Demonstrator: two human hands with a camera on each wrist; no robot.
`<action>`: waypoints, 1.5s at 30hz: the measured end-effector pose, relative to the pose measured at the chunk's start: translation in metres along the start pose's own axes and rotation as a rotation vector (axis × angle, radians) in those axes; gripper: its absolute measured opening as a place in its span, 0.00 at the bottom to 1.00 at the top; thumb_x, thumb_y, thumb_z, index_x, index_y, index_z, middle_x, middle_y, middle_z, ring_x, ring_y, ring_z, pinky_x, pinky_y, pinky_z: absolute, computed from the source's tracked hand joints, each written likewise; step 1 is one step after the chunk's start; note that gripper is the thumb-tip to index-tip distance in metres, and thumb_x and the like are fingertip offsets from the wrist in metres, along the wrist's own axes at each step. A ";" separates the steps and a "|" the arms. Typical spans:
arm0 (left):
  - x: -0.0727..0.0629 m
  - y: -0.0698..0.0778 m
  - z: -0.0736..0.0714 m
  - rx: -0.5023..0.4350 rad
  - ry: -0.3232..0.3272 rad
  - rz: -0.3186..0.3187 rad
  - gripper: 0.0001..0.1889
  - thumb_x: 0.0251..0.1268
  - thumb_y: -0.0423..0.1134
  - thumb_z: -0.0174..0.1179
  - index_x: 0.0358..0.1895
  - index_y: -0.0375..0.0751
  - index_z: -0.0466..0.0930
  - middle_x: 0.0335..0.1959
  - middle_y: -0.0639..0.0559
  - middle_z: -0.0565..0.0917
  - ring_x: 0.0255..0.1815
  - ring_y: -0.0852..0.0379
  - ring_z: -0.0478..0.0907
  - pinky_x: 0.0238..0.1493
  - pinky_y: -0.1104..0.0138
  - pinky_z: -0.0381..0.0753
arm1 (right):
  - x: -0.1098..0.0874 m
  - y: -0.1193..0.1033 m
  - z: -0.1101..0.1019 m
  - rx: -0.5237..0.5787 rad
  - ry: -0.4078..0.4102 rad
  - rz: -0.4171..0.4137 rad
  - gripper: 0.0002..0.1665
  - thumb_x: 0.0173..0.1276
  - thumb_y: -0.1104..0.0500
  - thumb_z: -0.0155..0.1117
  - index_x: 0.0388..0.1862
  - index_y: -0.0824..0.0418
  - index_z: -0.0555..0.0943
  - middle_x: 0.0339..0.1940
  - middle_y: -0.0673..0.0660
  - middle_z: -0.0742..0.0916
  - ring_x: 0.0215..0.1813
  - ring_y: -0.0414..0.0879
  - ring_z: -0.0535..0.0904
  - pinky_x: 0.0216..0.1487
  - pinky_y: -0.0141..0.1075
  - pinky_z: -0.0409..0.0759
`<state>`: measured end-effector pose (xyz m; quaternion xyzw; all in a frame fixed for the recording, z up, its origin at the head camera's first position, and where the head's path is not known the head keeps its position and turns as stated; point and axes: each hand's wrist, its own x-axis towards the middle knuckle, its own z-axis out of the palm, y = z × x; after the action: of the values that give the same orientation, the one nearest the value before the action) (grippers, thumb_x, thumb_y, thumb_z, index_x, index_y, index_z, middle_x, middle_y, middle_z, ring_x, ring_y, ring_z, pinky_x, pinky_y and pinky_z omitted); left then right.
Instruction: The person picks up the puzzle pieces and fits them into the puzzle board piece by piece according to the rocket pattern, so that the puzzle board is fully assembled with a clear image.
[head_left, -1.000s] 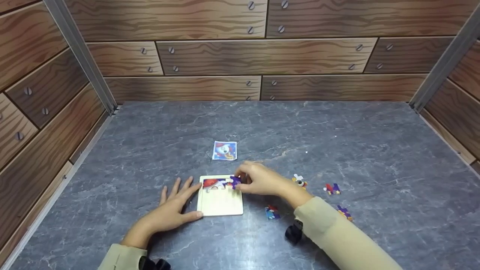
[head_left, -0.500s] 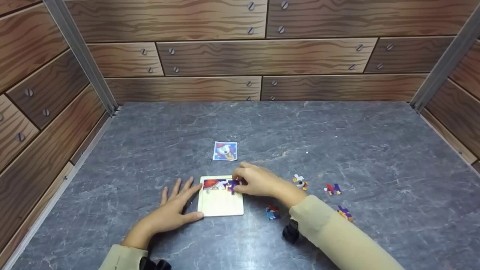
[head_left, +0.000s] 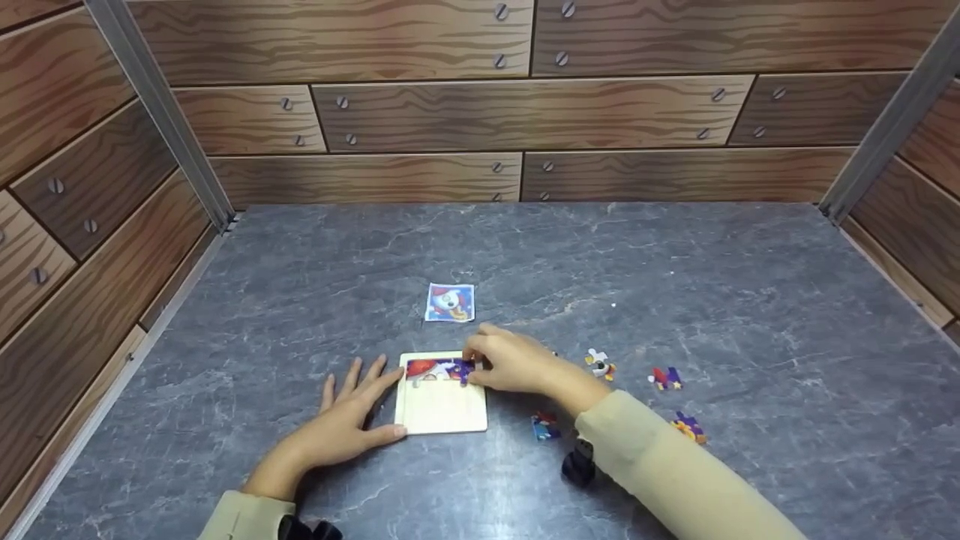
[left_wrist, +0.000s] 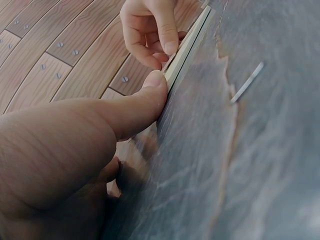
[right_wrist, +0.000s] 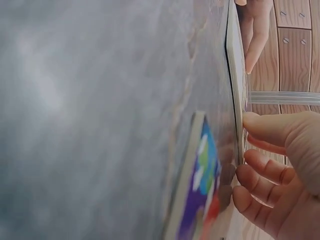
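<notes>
A pale wooden puzzle board [head_left: 442,409] lies on the grey table. My left hand [head_left: 337,424] is spread flat beside it, thumb and index fingertip touching its left edge. In the left wrist view, that thumb [left_wrist: 142,102] rests at the board's edge. At the board's upper right corner, my right hand [head_left: 517,361] pinches a purple jigsaw piece [head_left: 463,373], partly hidden under the fingers. Red and white jigsaw pieces [head_left: 429,369] fill the upper left of the board. The right wrist view shows the right thumb [right_wrist: 270,127] at the board's edge.
A small picture card of a white dog [head_left: 450,303] lies beyond the board. Loose jigsaw pieces lie to the right: a blue-red one [head_left: 545,425], a white-yellow one [head_left: 600,365], a red-purple one [head_left: 665,378] and a purple-orange one [head_left: 688,427]. Wood-patterned walls [head_left: 480,112] enclose the table.
My right hand has shifted slightly left with the purple jigsaw piece, which now sits within the board's upper right corner beside the other pieces. The left hand stays put.
</notes>
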<state>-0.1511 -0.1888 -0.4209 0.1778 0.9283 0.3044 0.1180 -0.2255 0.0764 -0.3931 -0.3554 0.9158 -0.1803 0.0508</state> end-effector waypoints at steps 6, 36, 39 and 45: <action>0.000 0.000 0.001 -0.002 0.002 0.000 0.42 0.57 0.63 0.57 0.73 0.54 0.53 0.75 0.45 0.43 0.72 0.40 0.26 0.62 0.41 0.18 | 0.001 -0.002 0.000 -0.009 0.003 0.013 0.13 0.59 0.54 0.67 0.42 0.56 0.81 0.35 0.51 0.76 0.33 0.43 0.73 0.33 0.38 0.73; 0.001 -0.001 -0.001 0.001 0.014 0.010 0.42 0.57 0.62 0.58 0.73 0.54 0.52 0.75 0.45 0.42 0.73 0.41 0.26 0.62 0.41 0.18 | -0.046 0.025 -0.038 0.226 0.156 -0.061 0.12 0.61 0.60 0.65 0.42 0.66 0.81 0.33 0.52 0.84 0.33 0.43 0.78 0.36 0.35 0.79; 0.001 0.000 -0.001 0.003 0.010 0.006 0.42 0.57 0.62 0.58 0.73 0.55 0.52 0.75 0.45 0.42 0.73 0.41 0.26 0.62 0.41 0.18 | -0.055 0.032 -0.041 0.232 0.172 -0.034 0.12 0.62 0.60 0.65 0.43 0.65 0.81 0.33 0.52 0.84 0.34 0.43 0.78 0.36 0.34 0.78; 0.000 -0.001 0.000 0.013 0.000 -0.005 0.43 0.56 0.63 0.57 0.73 0.55 0.52 0.75 0.46 0.42 0.72 0.41 0.26 0.62 0.41 0.19 | -0.068 0.046 -0.042 0.267 0.195 0.024 0.12 0.61 0.59 0.66 0.42 0.65 0.81 0.33 0.51 0.83 0.34 0.45 0.78 0.35 0.34 0.78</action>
<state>-0.1512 -0.1894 -0.4216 0.1761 0.9307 0.2981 0.1178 -0.2132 0.1657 -0.3737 -0.3152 0.8884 -0.3335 0.0104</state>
